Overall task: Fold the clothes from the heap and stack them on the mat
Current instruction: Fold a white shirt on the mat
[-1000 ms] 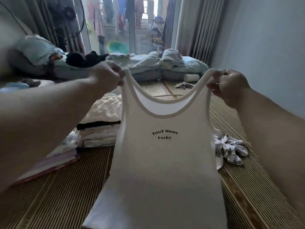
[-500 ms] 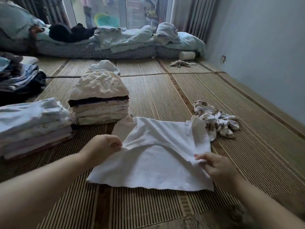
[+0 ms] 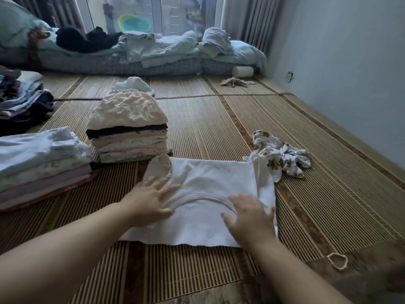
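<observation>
Two flat hands, left hand point(image 3: 151, 199) and right hand point(image 3: 249, 216), pressing white tank top point(image 3: 208, 178) on mat point(image 3: 197, 119)

Woven mat point(image 3: 208, 128) with laundry.
On it: a flat white top point(image 3: 208, 178), a tall folded stack point(image 3: 129, 137), a wider stack point(image 3: 41, 159) left, a crumpled patterned garment point(image 3: 282, 154), a small loop point(image 3: 337, 261).

Two folded stacks point(image 3: 128, 137) point(image 3: 41, 159) block the left of the frame; a crumpled patterned garment point(image 3: 282, 153) sits right of centre; bare mat point(image 3: 203, 128) lies between.
</observation>
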Demonstrator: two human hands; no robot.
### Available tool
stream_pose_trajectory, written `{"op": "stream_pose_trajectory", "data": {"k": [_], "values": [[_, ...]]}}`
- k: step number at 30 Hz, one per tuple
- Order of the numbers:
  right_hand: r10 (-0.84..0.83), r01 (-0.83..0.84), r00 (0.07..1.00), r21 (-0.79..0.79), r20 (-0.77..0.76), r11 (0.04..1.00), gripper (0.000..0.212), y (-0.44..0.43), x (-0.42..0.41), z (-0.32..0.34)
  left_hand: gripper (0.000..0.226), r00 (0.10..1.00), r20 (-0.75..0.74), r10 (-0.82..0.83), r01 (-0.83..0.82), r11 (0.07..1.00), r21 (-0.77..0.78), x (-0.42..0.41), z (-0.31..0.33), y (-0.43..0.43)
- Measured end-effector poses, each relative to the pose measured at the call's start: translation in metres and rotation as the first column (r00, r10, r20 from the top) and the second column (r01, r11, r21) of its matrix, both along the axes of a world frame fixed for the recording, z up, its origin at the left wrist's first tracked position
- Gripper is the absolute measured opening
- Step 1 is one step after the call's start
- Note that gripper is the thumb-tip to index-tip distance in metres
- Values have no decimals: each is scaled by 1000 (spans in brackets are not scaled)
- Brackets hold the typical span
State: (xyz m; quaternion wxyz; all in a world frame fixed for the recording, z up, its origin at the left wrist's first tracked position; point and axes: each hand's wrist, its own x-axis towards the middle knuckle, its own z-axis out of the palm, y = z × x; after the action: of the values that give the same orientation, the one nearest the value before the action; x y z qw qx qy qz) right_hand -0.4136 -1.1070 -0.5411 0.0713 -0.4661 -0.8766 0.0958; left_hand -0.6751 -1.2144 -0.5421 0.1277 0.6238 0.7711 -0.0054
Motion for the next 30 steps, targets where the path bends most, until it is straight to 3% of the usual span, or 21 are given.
{"op": "stream_pose_trajectory", "data": {"k": [2, 4, 8, 18, 23, 25, 27, 30], "values": [[-16, 38, 985, -129, 171, 991, 78, 3, -18, -14, 85, 997, -58, -54, 42, 982, -185, 4, -9, 20], [-31, 71, 975, -176, 222, 982, 89, 8, -28, -27, 91, 999, -35, -14, 5, 968, -250, 0, -23, 28], [22, 17, 966, -148, 258, 989, 93, 5, -32, -41, 104, 991, 22, 135, -128, 971, -203, -2, -45, 7], [268, -229, 934, -179, 236, 957, 96, -65, -61, -45, 102, 925, 46, 378, -374, 924, -74, -1, -48, -122], [334, -288, 922, -232, 193, 929, 95, -69, -61, -30, 102, 907, 168, 385, -374, 922, -95, 2, -30, -157], [279, -255, 956, -212, 90, 943, 93, -67, -66, -19, 92, 886, 227, 405, -422, 906, 34, -12, -14, -153], [252, -250, 968, -133, -1, 959, 81, -62, -81, -7, 69, 871, 203, 448, -488, 837, 248, -37, -2, -144], [322, -325, 946, -94, -48, 941, 64, -52, -117, 9, 63, 845, 193, 499, -535, 793, 292, -78, 8, -126]]}}
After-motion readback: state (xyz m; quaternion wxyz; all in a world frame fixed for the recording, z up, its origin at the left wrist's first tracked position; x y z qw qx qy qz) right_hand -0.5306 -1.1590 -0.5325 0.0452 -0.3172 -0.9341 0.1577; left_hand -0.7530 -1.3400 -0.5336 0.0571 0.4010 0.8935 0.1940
